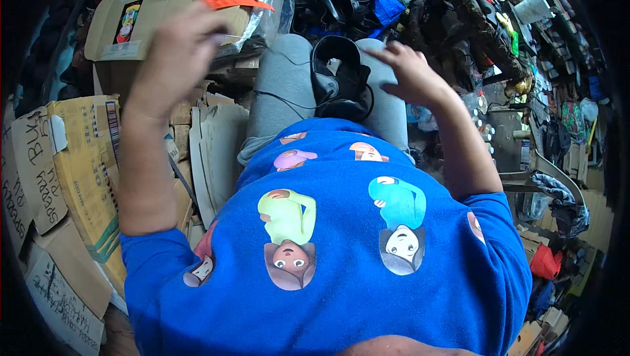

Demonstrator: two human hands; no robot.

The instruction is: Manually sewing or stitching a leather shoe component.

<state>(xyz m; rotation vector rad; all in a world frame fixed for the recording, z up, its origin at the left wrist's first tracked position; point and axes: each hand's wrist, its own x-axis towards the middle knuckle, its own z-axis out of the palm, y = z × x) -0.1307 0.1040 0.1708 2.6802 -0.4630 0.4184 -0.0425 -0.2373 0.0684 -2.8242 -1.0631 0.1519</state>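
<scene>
Headphones (338, 80), black, lie on the grey-trousered lap at upper centre of the head view. Right hand (410, 74) hovers just beside them, fingers spread, holding nothing. Left hand (177, 47), raised at upper left before a cardboard box (131, 21); grip indiscernible. A good pickup clears the trailing cable (275, 97).

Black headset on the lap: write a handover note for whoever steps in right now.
Left hand: raised over the open cardboard box to the left, blurred; whether it holds anything cannot be told.
Right hand: fingers spread, empty, on the right knee beside the black headset.
Headset: lies on the lap between the grey-trousered knees, its thin cable trailing left across the thigh.
Done: headset out and on the lap.
Left: neither hand grips it; box stands open, orange tape at its flap.
</scene>
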